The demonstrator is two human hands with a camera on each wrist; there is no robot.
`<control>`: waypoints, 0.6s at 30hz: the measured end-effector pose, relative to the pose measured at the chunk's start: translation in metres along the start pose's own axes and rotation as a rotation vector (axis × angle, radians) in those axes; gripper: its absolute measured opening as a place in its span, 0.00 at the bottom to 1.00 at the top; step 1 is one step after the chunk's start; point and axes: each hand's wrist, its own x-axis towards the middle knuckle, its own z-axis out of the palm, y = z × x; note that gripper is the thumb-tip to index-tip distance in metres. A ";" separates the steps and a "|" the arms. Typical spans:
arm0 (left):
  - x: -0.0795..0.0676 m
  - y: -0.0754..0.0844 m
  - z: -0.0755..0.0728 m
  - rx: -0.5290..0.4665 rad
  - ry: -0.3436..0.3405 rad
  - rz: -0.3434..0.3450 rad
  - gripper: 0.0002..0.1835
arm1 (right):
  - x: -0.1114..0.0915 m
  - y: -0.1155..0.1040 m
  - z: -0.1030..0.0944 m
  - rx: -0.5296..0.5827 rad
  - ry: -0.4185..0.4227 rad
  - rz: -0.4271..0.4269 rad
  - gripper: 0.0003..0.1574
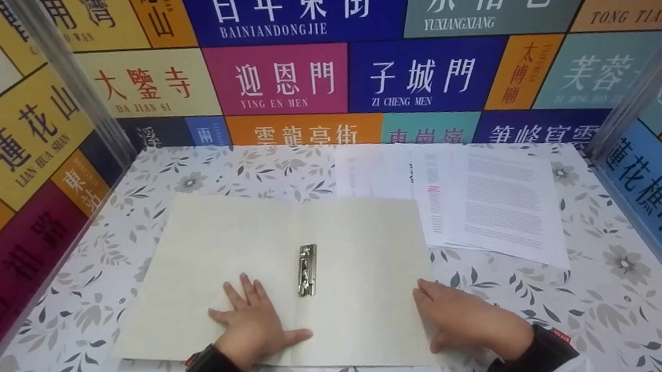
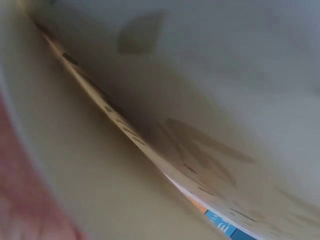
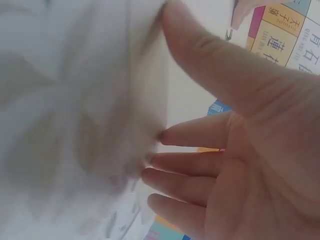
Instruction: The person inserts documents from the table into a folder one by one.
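Around the far side stand multicoloured walls of rectangular sign panels [image 1: 276,77], and before them spreads a white tabletop with a grey and beige leaf pattern [image 1: 60,341]. Right in front of you lies a large cream card folder [image 1: 367,255], opened flat, its long axis running left to right. Loose white printed paper sheets [image 1: 509,200] lie past its far right corner, partly covered by it. Your right hand [image 1: 468,315] is at the folder's right edge, fingers straight, thumb set well apart from them, their tips touching the edge without curling round it. Your left hand [image 1: 253,327] lies spread on the folder near its near edge, thumb stretched over the fold, gripping nothing. Just right of the fold sits a narrow silver metal clip [image 1: 307,271], its long axis running away from you along the fold. Your left hand is the nearer: the clip lies just beyond its thumb tip, while from your right hand it lies leftward, well apart
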 end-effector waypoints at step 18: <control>0.005 0.006 -0.003 0.102 -0.029 -0.037 0.77 | 0.060 -0.041 -0.061 0.047 0.048 -0.020 0.52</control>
